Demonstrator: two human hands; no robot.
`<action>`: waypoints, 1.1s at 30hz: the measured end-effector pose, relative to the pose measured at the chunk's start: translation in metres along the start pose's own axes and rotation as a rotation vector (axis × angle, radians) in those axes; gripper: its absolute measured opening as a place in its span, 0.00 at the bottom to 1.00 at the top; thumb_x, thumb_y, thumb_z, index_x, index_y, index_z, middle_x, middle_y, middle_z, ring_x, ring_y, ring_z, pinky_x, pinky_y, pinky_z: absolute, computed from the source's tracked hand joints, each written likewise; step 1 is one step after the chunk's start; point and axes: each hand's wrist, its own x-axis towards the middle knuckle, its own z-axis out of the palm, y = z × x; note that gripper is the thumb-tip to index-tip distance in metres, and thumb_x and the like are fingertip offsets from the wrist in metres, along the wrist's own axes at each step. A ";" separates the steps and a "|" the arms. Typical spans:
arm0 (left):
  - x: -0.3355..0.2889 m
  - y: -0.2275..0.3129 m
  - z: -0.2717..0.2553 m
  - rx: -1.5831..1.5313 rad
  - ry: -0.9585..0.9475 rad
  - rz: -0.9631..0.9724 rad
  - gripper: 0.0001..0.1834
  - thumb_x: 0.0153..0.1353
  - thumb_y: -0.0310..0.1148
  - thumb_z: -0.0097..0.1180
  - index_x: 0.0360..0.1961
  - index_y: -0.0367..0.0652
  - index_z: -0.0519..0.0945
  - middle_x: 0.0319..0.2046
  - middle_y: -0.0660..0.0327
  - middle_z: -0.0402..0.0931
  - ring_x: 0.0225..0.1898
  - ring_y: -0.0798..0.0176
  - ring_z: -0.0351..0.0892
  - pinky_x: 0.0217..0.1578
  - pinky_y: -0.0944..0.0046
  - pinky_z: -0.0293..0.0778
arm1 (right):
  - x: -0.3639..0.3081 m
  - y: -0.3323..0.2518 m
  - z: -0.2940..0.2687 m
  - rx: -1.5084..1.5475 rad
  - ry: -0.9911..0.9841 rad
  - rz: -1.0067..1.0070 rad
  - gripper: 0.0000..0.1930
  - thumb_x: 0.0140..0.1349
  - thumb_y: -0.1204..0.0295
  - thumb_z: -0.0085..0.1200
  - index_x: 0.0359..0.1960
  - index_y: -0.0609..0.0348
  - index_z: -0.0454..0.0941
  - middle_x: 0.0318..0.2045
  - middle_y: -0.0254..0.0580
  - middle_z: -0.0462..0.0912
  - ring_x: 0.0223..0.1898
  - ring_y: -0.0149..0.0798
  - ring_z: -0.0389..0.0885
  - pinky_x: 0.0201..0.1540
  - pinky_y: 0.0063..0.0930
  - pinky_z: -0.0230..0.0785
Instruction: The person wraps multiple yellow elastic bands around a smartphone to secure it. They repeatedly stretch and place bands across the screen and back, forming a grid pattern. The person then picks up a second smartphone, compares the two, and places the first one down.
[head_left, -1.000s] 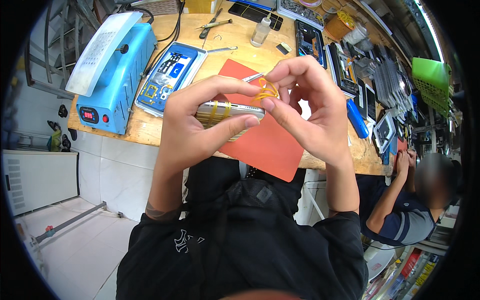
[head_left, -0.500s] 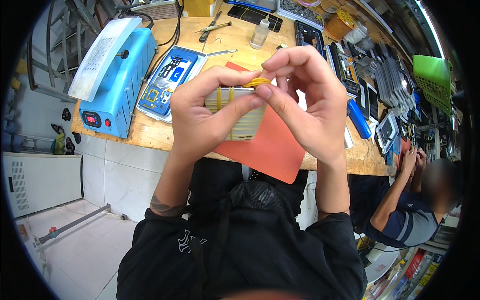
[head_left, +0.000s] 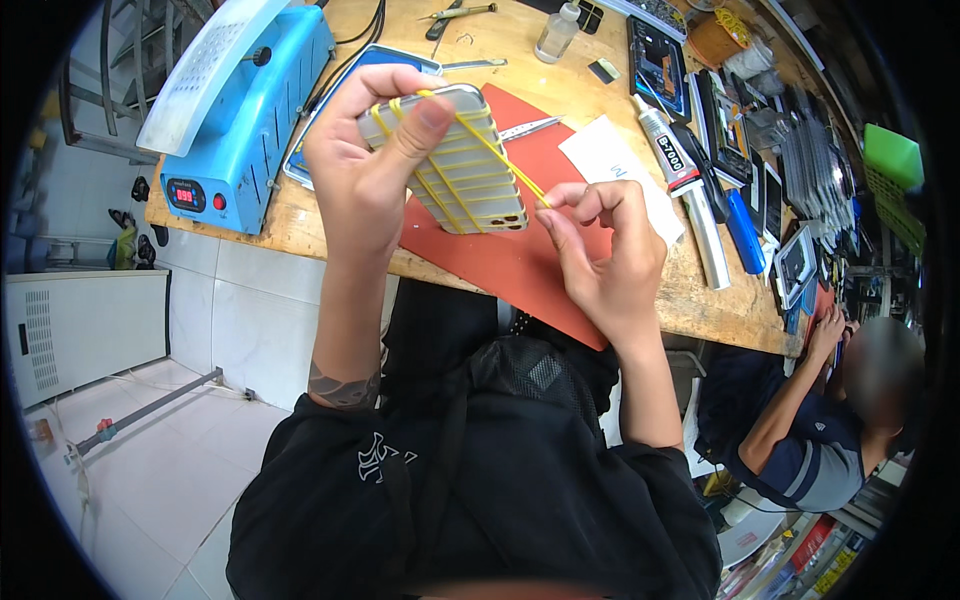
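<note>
A silver-backed smartphone (head_left: pixel 470 170) is held tilted above the orange-red mat (head_left: pixel 510 265), several yellow rubber bands already wrapped around it. One more, the stretched band (head_left: pixel 510 167), stands off its side and does not yet lie flat. The left hand (head_left: pixel 365 160) clasps the phone, thumb across its back; the right hand (head_left: pixel 615 250) pinches the stretched band between closed thumb and forefinger. A glue tube (head_left: pixel 660 140) lies right of the mat, a blue heating machine (head_left: pixel 270 130) left of it.

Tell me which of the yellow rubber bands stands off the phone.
The rubber band pinched in the right hand: it stretches out from the phone through open air, while the other bands hug its body.
</note>
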 end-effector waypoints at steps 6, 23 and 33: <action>-0.002 -0.009 -0.011 -0.222 0.029 -0.009 0.14 0.67 0.33 0.69 0.45 0.35 0.79 0.40 0.60 0.83 0.39 0.73 0.81 0.42 0.73 0.76 | -0.027 0.013 0.006 0.063 -0.102 0.210 0.18 0.62 0.84 0.66 0.34 0.59 0.63 0.35 0.50 0.88 0.42 0.34 0.90 0.41 0.24 0.83; -0.005 -0.013 0.005 0.038 0.075 0.177 0.14 0.65 0.32 0.71 0.43 0.34 0.81 0.39 0.63 0.81 0.39 0.74 0.77 0.42 0.74 0.72 | -0.035 0.005 0.017 0.029 -0.145 0.140 0.18 0.53 0.81 0.72 0.26 0.55 0.68 0.31 0.34 0.90 0.29 0.36 0.82 0.34 0.29 0.64; 0.000 -0.010 0.009 0.145 0.053 0.180 0.13 0.66 0.34 0.70 0.42 0.37 0.81 0.37 0.65 0.81 0.38 0.75 0.77 0.42 0.75 0.72 | -0.040 -0.012 0.002 0.209 -0.110 0.147 0.16 0.57 0.88 0.66 0.40 0.64 0.72 0.39 0.46 0.85 0.44 0.38 0.89 0.46 0.26 0.76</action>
